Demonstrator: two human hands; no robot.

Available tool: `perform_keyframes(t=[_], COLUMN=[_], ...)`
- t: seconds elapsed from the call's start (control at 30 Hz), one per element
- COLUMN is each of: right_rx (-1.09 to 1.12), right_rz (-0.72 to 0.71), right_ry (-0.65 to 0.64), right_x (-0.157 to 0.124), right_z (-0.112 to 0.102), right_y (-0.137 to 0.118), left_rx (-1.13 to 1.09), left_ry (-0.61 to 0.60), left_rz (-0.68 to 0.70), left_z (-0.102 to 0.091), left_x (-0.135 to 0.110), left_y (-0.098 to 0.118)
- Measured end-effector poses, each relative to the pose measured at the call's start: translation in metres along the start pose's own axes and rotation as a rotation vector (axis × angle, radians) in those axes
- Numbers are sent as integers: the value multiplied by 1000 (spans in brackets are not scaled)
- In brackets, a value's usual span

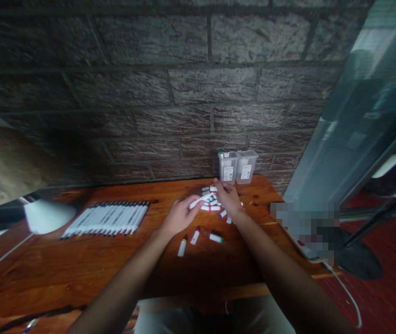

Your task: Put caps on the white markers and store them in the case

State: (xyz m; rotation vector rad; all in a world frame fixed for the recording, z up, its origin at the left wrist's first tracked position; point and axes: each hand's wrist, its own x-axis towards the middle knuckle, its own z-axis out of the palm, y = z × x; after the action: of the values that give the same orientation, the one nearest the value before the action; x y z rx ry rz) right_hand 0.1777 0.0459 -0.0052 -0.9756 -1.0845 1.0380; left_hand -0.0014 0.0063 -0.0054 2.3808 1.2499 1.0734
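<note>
My left hand (180,214) is closed round a white marker (200,201), its fingers and thumb pressing it from both sides. Just to the right, my right hand (228,197) has thumb and fingers drawn together over a pile of short white pieces (211,208) with coloured ends, which look like marker caps or short pens. Whatever sits between those fingertips is too small to make out. Nearer to me lie three loose pieces: a yellow-ended one (182,247), a red-ended one (194,237) and a green-ended one (215,238).
A neat row of white markers (105,219) lies at the left of the wooden table (114,269). Two clear plastic containers (245,168) stand against the brick wall (191,125); the left one holds a few pieces. A lamp (47,215) occupies the far left, a black stand (358,255) the right.
</note>
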Motion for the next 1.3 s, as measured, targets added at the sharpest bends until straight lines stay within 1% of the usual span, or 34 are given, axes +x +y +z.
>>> perform_keyframes(t=[0.23, 0.33, 0.57, 0.77, 0.83, 0.97, 1.03, 1.13, 1.2, 1.23, 1.3], right_rx=[-56, -90, -197, -326, -371, -425, -432, -431, -431, -434, -447], right_rz=[-79, -105, -192, -252, -266, -274, -274, -269, -254, -246, -239], right_ry=[88, 82, -8, -57, -106, -283, -346, -340, -333, -344, -385], right_x=[5, 6, -3, -6, -7, -8, -10, -11, -12, -12, -13], right_z=[-7, -8, -3, -6, -9, -12, -12, -9, -7, -7, -8], right_y=[-3, -3, -2, -9, -12, -15, -14, -12, -12, -13, -15], left_rx=[2, 7, 3, -11, -21, -42, -24, 70, 123, 133, 149], left_ry=[11, 19, 6, -21, -37, -60, -65, -51, -67, -86, -116], left_rz=[-9, -16, -14, 5, 23, 58, 69, 76, 83, 101, 180], left_z=[-1, -1, -2, -3, -3, -5, -8, -12, -15, -16, -18], left_x=[0, 0, 0, 0, 0, -1, -1, 0, 0, 0, 0], left_y=[-1, -1, -2, -2, -2, -6, -8, -9, -9, -10, -11])
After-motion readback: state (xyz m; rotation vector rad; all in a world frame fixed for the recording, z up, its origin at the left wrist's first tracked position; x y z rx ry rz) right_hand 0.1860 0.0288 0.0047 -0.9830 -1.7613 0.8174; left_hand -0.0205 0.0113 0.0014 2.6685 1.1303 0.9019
